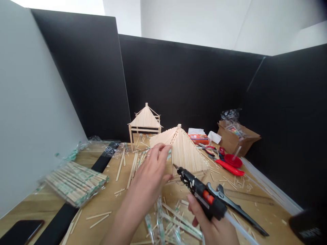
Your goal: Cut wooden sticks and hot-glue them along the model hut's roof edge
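A model roof of thin wooden sticks [189, 154] stands in the middle of the table, its sloping panels meeting at a small peak. My left hand [153, 163] is at its left front side, with the fingers curled over the panel and the thumb lower down. Those fingers partly hide the panel's edge. In my right hand [209, 228] is a black hot glue gun [198, 189], a clear glue stick trailing from its rear. Its nozzle points up and left, close to the roof's front panel beside my left thumb. Whitish bits cling to its barrel.
Behind stands a stick pavilion [145, 119]. Wrapped chopsticks [76, 180] lie left, near a phone [21, 232]. Red-handled pliers [230, 167], a red dish [233, 160], a ruler [249, 196] and a cardboard box [231, 137] are right. Loose sticks and wrappers litter the table; dark panels enclose it.
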Demonstrator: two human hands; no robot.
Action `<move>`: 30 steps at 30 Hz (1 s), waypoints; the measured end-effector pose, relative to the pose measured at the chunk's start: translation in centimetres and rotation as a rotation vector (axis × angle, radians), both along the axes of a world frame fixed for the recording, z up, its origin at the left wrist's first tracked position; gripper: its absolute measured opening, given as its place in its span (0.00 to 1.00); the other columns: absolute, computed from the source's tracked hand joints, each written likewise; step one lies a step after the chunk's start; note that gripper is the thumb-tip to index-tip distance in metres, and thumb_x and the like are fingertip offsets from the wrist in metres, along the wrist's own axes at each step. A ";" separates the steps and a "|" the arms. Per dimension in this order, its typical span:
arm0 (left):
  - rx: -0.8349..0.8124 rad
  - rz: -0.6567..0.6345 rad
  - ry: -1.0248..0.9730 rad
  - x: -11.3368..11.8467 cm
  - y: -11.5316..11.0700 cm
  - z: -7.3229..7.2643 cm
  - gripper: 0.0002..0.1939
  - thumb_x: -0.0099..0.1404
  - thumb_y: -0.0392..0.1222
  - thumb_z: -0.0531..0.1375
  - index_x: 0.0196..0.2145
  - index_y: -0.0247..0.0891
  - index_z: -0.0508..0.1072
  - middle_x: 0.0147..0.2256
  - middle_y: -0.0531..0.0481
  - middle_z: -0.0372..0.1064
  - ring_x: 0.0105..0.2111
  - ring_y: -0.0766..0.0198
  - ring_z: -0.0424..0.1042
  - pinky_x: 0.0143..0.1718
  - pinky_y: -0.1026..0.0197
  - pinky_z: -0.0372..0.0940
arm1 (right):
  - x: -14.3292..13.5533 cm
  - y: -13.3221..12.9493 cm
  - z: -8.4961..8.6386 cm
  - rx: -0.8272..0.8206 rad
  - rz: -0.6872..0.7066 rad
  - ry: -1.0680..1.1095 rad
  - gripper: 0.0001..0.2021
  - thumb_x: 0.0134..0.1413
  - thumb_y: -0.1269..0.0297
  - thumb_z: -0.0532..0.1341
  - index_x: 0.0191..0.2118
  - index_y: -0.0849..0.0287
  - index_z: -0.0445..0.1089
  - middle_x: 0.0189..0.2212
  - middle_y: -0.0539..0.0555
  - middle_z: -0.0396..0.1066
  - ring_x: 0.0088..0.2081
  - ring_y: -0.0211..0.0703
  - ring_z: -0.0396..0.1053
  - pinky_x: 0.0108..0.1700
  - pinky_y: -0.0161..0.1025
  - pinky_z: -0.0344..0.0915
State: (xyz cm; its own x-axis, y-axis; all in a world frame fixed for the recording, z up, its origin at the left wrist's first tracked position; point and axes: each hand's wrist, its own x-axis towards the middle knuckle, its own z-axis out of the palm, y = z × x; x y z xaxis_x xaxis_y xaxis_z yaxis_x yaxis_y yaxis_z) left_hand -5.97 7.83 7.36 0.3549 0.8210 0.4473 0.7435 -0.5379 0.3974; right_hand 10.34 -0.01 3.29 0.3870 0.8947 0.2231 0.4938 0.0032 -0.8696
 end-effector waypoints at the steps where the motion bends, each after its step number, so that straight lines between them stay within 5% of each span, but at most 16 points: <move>1: 0.003 0.001 -0.002 0.0 0.1 -0.2 0.38 0.58 0.27 0.62 0.61 0.47 0.52 0.61 0.43 0.54 0.59 0.48 0.61 0.53 0.44 0.67 | 0.0 0.3 0.3 -0.001 0.000 0.000 0.29 0.49 0.33 0.57 0.22 0.57 0.72 0.13 0.51 0.68 0.17 0.41 0.67 0.21 0.35 0.62; 13: 0.022 0.006 -0.029 -0.1 0.2 -0.8 0.45 0.59 0.27 0.60 0.66 0.48 0.42 0.64 0.39 0.52 0.62 0.47 0.58 0.58 0.43 0.62 | -0.1 2.6 2.4 -0.032 0.042 -0.030 0.27 0.53 0.36 0.55 0.25 0.57 0.70 0.18 0.50 0.70 0.23 0.42 0.68 0.29 0.38 0.63; 30: 0.011 0.022 -0.002 -0.1 0.2 -0.7 0.39 0.58 0.28 0.61 0.62 0.48 0.51 0.62 0.42 0.53 0.58 0.47 0.63 0.52 0.44 0.68 | 0.3 1.6 1.6 0.086 0.068 -0.131 0.27 0.52 0.35 0.56 0.24 0.56 0.74 0.13 0.51 0.68 0.21 0.44 0.70 0.25 0.35 0.66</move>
